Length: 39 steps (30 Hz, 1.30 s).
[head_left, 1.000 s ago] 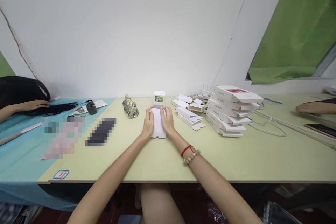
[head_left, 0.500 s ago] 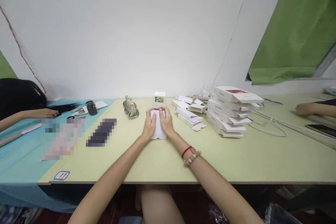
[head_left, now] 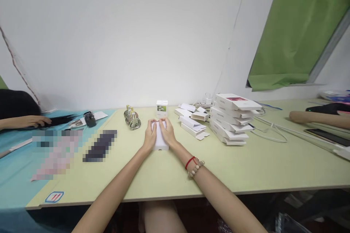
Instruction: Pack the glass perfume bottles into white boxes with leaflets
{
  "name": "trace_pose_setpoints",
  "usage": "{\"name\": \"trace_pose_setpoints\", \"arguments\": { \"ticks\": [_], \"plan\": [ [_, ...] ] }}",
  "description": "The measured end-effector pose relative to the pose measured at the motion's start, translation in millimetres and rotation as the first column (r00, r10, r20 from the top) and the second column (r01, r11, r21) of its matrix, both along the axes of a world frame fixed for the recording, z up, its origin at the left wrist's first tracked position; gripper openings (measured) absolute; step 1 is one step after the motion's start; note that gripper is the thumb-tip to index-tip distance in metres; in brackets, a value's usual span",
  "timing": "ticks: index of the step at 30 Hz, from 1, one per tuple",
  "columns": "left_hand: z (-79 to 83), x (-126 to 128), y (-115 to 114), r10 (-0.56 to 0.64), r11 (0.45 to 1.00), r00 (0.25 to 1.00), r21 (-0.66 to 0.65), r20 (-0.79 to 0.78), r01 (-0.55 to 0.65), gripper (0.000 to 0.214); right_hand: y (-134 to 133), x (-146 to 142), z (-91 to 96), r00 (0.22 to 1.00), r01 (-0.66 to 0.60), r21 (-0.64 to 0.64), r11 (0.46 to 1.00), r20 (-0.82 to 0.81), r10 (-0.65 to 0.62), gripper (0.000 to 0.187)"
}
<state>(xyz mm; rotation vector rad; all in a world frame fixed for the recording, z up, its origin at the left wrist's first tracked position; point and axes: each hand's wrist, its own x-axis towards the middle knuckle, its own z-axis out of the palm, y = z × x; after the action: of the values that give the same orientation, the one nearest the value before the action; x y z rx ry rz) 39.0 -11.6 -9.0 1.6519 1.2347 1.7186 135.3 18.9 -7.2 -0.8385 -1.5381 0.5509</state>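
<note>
A plain white carton (head_left: 160,141) is held between both hands low over the table. My left hand (head_left: 150,136) is closed along its left side, thumb on the upper face. On the opposite side my right hand (head_left: 167,133) grips it the same way, with a red string and a beaded bracelet on the wrist. The fingers hide the carton's far end. Just beyond stands a small white box (head_left: 162,109) with a green picture. Several glass perfume bottles (head_left: 134,122) with gold-coloured necks stand to the left.
Loose white cartons (head_left: 193,125) lie to the right, beside a stack of flat white boxes (head_left: 231,125). White cables (head_left: 273,127) and a phone (head_left: 328,136) are farther right. At left, another person's hand (head_left: 35,121) rests near a dark jar (head_left: 89,119); another arm (head_left: 306,117) shows at right.
The camera view has shifted, so the table contents appear farther left. Both hands still hold the white carton, its near face now tilted slightly differently, with the fingertips closer together at the far end.
</note>
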Motion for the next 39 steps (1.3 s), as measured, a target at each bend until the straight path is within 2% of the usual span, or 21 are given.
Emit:
{"name": "trace_pose_setpoints", "arguments": {
  "ticks": [4,7,11,15,17,23,27,32,35,39],
  "plan": [
    [-6.4,-3.9,8.0,-0.039,0.985,0.994,-0.161,0.107,0.056,0.027,8.7,0.5,-10.5,0.999,-0.037,-0.139,0.990,-0.006,0.036,0.023],
    [-7.0,-5.8,11.4,-0.038,0.983,0.988,-0.170,0.149,0.063,0.032,11.9,2.0,-12.9,0.999,-0.044,-0.147,0.988,-0.032,0.040,0.027],
    [-8.2,-5.5,12.6,-0.017,0.987,0.985,-0.154,0.170,0.044,0.033,8.9,5.0,-7.3,0.998,-0.028,-0.116,0.993,-0.054,0.022,0.026],
    [-14.1,-2.7,12.8,0.002,0.990,0.985,-0.141,0.173,0.023,0.030,-1.1,9.4,1.6,0.984,0.026,-0.064,0.998,0.175,-0.015,0.021],
    [-17.0,-1.8,13.4,0.015,0.989,0.985,-0.146,0.174,0.011,0.031,-5.9,11.9,5.3,0.947,0.077,-0.042,0.996,0.314,-0.060,0.023],
    [-18.9,-1.6,14.9,0.033,0.987,0.985,-0.163,0.169,-0.005,0.031,-12.6,15.1,10.5,0.810,0.213,0.027,0.977,0.554,-0.192,0.025],
    [-18.4,-1.5,14.5,0.021,0.989,0.987,-0.149,0.161,0.003,0.028,-14.7,12.8,12.3,0.753,0.263,0.086,0.961,0.605,-0.260,0.023],
    [-19.6,-4.2,17.5,0.058,0.984,0.985,-0.176,0.164,-0.028,0.029,-11.1,13.9,13.6,0.717,0.375,0.135,0.917,0.585,-0.379,0.024],
    [-21.1,-7.2,20.2,0.088,0.975,0.982,-0.217,0.166,-0.050,0.030,-7.3,15.7,11.0,0.713,0.378,0.114,0.919,0.597,-0.368,0.024],
    [-23.2,-9.7,22.0,0.107,0.961,0.983,-0.270,0.151,-0.063,0.028,-5.8,16.0,6.7,0.698,0.313,0.098,0.945,0.651,-0.299,0.025]
  ]
}}
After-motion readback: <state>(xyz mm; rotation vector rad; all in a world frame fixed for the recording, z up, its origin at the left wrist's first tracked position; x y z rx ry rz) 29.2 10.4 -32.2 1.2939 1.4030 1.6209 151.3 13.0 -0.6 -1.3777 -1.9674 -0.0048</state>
